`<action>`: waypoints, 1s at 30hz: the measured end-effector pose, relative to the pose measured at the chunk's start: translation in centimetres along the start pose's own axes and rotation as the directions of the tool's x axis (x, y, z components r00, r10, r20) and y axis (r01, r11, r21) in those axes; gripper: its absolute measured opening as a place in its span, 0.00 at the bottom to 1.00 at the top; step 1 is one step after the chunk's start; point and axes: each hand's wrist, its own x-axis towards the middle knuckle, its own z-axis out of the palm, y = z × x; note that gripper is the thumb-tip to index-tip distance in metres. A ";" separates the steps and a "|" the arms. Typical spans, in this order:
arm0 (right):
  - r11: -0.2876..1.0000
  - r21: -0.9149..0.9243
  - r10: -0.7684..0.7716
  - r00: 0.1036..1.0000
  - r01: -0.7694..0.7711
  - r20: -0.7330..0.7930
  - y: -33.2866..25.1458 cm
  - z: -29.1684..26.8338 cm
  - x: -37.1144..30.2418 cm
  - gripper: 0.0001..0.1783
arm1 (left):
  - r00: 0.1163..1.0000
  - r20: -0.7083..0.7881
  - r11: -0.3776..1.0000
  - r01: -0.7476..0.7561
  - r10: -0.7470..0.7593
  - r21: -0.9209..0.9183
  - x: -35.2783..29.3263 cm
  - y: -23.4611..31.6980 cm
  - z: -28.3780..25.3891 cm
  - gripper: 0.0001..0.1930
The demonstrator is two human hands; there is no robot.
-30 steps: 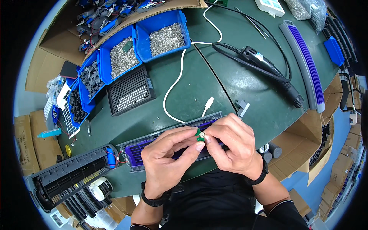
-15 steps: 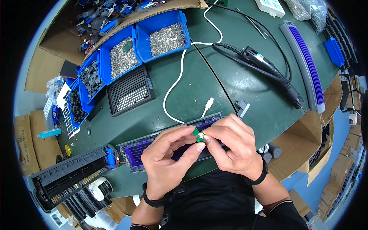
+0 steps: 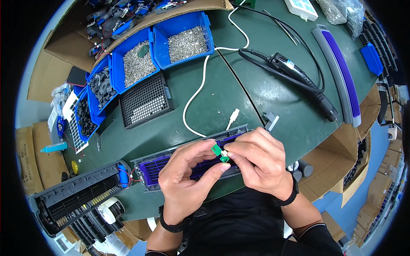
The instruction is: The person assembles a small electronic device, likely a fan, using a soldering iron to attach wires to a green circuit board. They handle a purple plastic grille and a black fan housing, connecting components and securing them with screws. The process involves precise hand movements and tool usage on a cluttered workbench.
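A small green circuit board [image 3: 216, 149] with a white connector [image 3: 224, 153] is between my two hands. My left hand [image 3: 183, 181] pinches the board at its left side with thumb and fingertips. My right hand [image 3: 261, 160] has its thumb and index finger closed at the white connector on the board's right side. Whether a wire runs from the connector I cannot make out. Below the hands, a long grey housing with a purple grille [image 3: 152, 173] lies on the table, its middle covered by my hands.
Blue bins [image 3: 184, 62] of small metal screws and dark parts stand at the back left, beside a black perforated tray [image 3: 145, 102]. A white cable [image 3: 185, 113] curves behind my hands. To the right lie a black electric screwdriver [image 3: 301, 79] and another purple-grilled piece [image 3: 341, 72].
The green board has tilted between my fingers, so more of its face shows by the left fingertips. Both hands stay in nearly the same place.
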 end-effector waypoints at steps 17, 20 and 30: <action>1.000 -0.018 -0.009 1.000 0.009 0.018 0.0 -0.1 0.0 0.16 | 0.996 -0.069 0.997 -0.059 0.063 0.049 -0.2 -0.1 0.5 0.24; 1.000 -0.024 -0.008 1.000 0.008 0.017 0.0 -0.1 0.0 0.16 | 0.997 -0.061 0.998 -0.047 0.049 0.034 -0.2 -0.1 0.5 0.24; 0.998 -0.061 -0.008 1.000 0.009 0.015 -0.3 -0.1 0.0 0.16 | 0.987 -0.012 0.966 0.155 -0.161 -0.208 0.1 0.9 0.4 0.25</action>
